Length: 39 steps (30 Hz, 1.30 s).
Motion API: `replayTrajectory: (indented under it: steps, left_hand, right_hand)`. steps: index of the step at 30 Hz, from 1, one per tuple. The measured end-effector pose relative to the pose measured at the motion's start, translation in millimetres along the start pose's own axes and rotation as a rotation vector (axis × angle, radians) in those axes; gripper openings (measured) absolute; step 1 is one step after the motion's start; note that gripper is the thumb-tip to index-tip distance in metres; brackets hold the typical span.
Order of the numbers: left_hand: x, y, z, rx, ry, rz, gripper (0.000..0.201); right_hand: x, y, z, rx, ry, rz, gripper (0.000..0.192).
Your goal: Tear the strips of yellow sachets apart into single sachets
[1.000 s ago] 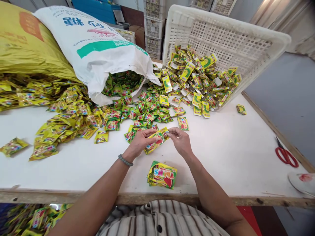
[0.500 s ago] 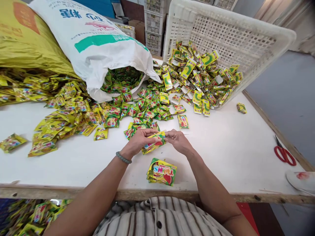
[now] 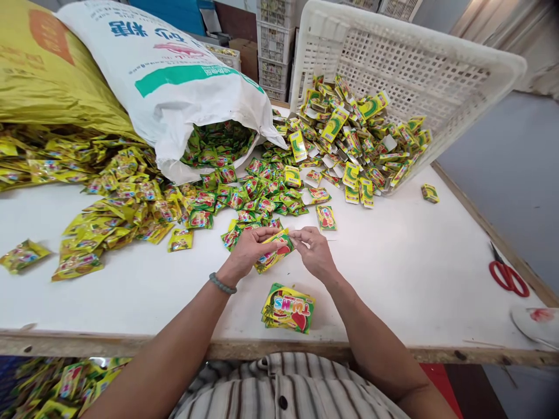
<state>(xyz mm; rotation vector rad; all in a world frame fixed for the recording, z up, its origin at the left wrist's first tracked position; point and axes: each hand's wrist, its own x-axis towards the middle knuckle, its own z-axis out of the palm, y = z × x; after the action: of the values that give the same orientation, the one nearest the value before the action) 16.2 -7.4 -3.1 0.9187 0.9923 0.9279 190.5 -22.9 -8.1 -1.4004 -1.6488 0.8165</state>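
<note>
My left hand (image 3: 251,253) grips a small yellow-green candy box (image 3: 275,253) printed with a watermelon, thumb on its face. At the box's upper right end, my right hand (image 3: 313,250) pinches the edge; whether it holds a flap there is too small to tell. Nearer my body lies a stack of flat "TWINS" cards or boxes (image 3: 288,308), upside down to me. Just beyond my hands are green candy packets (image 3: 251,201), and one more candy box (image 3: 326,217) lies flat past my right fingers.
A tilted white crate (image 3: 458,87) spills many small boxes at the back right. The white sack (image 3: 192,110) opens onto green packets; yellow packets (image 3: 126,198) heap at left under a yellow bag (image 3: 56,75). Red-handled scissors (image 3: 506,276) and a white dish (image 3: 535,323) lie far right.
The right fingers have shifted slightly at the box's end, and the box has tilted a little. Both hands keep their hold; the whole view has drifted slightly.
</note>
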Motion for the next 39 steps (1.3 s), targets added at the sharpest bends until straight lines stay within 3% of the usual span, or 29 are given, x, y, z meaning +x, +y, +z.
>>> replayTrajectory:
  steps: [5,8,11,15,17,19,23,28,31,37,39]
  left_hand:
    - [0,-1,1.1,-0.053,-0.006,0.001,0.049]
    - [0,1,2.7,-0.127,0.037,0.017,0.054]
    - [1,3,3.9,-0.169,0.112,0.083,0.063]
    - [0,1,4.0,-0.152,0.12,0.171,0.059]
    - [0,-1,4.1,-0.131,0.082,0.184,0.055]
    - [0,-2,4.3,-0.119,0.071,0.196,0.053]
    - [-1,-5,4.6,-0.081,0.095,0.245,0.053]
    - [-3,-6,1.6,0.165,-0.019,0.286,0.045]
    - [-3,-6,-1.1,0.238,0.002,0.295,0.042]
    - [-3,-4,-1.2,0.217,0.015,0.263,0.045]
    - [-3,-4,-0.5,0.231,0.006,0.26,0.044]
  right_hand:
    - [-5,-12,1,-0.044,-0.136,0.008,0.027]
    - [-9,-16,6,0.01,0.029,-0.034,0.022]
    - [-8,-12,10,0.089,0.233,-0.071,0.029]
    - [-1,1,15,0.405,0.106,0.061,0.033]
    - [2,5,16,0.552,0.11,0.141,0.037]
    - [3,5,18,0.622,0.134,0.197,0.041]
    - [2,0,21,0.702,0.05,0.22,0.046]
    - [1,3,19,0.641,-0.015,0.202,0.032]
    - [1,7,16,0.581,-0.092,0.187,0.028]
    - [7,9,15,0.594,-0.056,0.172,0.055]
    - [7,10,15,0.534,-0.09,0.135,0.049]
